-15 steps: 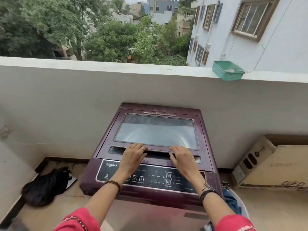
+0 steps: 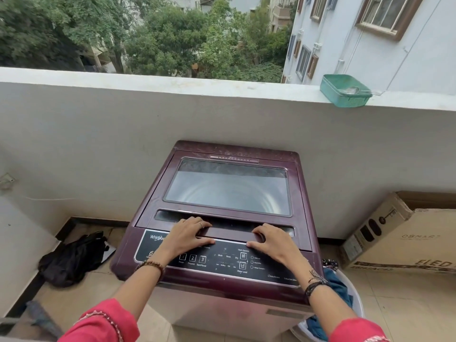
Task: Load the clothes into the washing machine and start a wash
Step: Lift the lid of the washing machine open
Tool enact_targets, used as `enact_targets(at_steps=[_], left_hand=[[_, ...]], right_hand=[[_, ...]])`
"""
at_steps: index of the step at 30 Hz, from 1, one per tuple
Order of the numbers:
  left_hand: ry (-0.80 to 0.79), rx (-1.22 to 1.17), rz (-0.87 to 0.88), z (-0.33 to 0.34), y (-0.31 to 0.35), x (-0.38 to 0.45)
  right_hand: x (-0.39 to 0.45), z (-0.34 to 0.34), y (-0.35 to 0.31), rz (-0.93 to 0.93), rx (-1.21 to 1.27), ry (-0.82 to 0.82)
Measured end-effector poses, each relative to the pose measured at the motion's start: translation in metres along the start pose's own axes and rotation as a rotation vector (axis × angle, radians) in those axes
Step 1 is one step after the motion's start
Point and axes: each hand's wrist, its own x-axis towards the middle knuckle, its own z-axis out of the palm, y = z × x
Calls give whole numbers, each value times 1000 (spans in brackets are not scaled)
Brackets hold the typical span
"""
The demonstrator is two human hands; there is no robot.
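Note:
A maroon top-loading washing machine (image 2: 299, 208) stands against the balcony wall, its glass lid (image 2: 229, 188) down. My left hand (image 2: 186, 236) and my right hand (image 2: 272, 243) both grip the lid's front handle bar (image 2: 230, 234), fingers curled into the recess behind it and thumbs on its front edge. Below the hands lies the black control panel (image 2: 222, 261). Blue clothes (image 2: 339, 290) sit in a white basket (image 2: 357, 302) to the right of the machine, partly hidden by my right arm.
A black bag (image 2: 74, 257) lies on the tiled floor to the left. A large cardboard box (image 2: 404, 235) leans at the right. A green plastic tub (image 2: 345, 91) sits on the parapet ledge (image 2: 172, 81) above.
Both hands have curled round the lid's handle bar, thumbs now under its front edge. The camera has come closer and tilted down.

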Motion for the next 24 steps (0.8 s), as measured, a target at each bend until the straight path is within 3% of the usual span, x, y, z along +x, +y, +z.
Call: enact_targets(at_steps=[8,18,24], left_hand=[[-89,30,24,-13,3,10],[227,85,199,-60,3,14],[186,244,309,-118,3,34]], right_hand=[[5,-6,3,9,162,-48],[8,-63,-5,-197,79,135],[19,-112,-11,-340,-96,258]])
